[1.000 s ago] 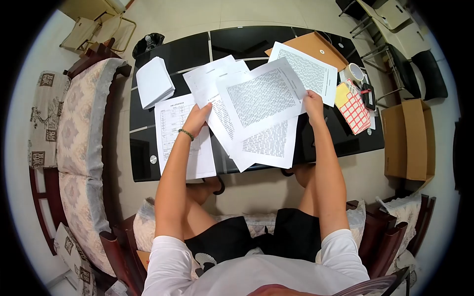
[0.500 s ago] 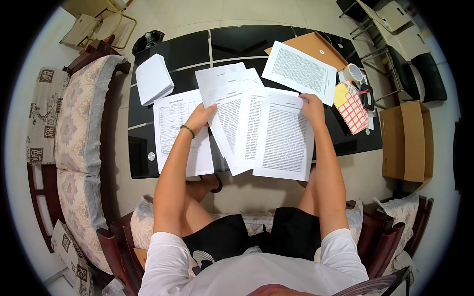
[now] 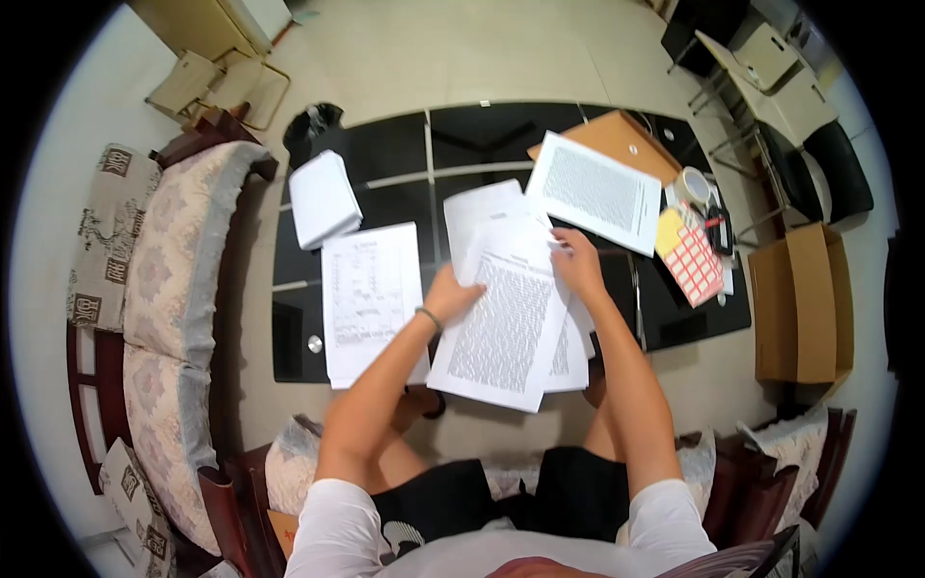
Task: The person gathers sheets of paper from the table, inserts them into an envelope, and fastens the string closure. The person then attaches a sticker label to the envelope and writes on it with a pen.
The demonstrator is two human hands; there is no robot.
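Note:
My left hand (image 3: pixel 455 297) grips the left edge of several overlapping printed sheets (image 3: pixel 501 328), its thumb lying on top. At their upper right edge is my right hand (image 3: pixel 575 260), fingers curled and closed; what it pinches is too small to make out. The sheets overlap unevenly and reach past the near edge of the black table (image 3: pixel 385 154). Left of them lies a form with a printed grid (image 3: pixel 371 299). Another printed sheet (image 3: pixel 597 193) rests beyond my right hand, partly over a brown folder (image 3: pixel 631 140).
A stack of white paper (image 3: pixel 325 200) sits at the table's far left. Tape (image 3: pixel 692 184), a red-checked sheet (image 3: pixel 692 265) and a pen (image 3: pixel 637 299) are at the right. A cardboard box (image 3: pixel 800 308) stands beyond the right edge, a sofa (image 3: pixel 173 356) at the left.
The spread sheets have been drawn closer together and now overlap more. My right hand has moved left and inward. The whole view has shifted, with the table appearing lower.

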